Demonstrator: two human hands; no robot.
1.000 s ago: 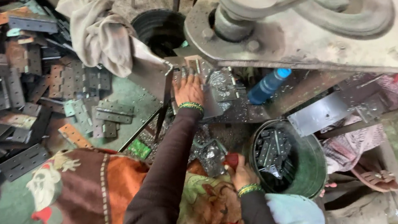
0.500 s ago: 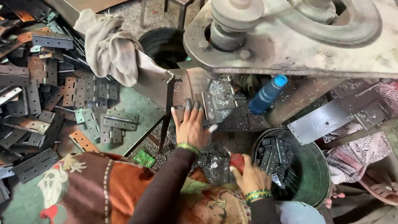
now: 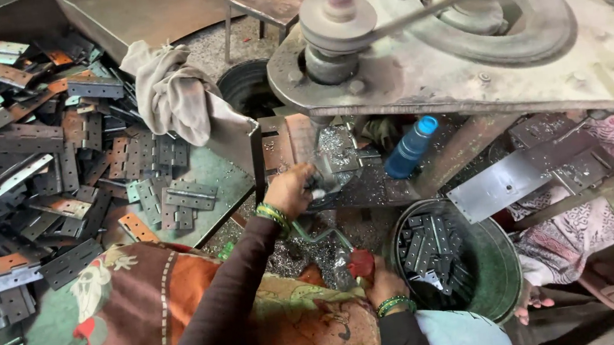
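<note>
A grey metal hinge plate (image 3: 338,162) lay among metal shavings on the machine's worktop (image 3: 371,188), under the big pulley plate (image 3: 465,59). The left hand (image 3: 292,190) had its fingers curled down on the plate's near edge, touching it. Lower down, the right hand (image 3: 382,286) was closed round a red-tipped handle (image 3: 359,263), just beside a green bucket (image 3: 500,272) of dark hinges, with a blue bottle (image 3: 411,147) beyond.

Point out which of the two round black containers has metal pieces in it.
The green-rimmed bucket beside the right hand, heaped with dark hinge plates. The black tub farther off, beside the grey cloth, shows only a dark interior.
</note>
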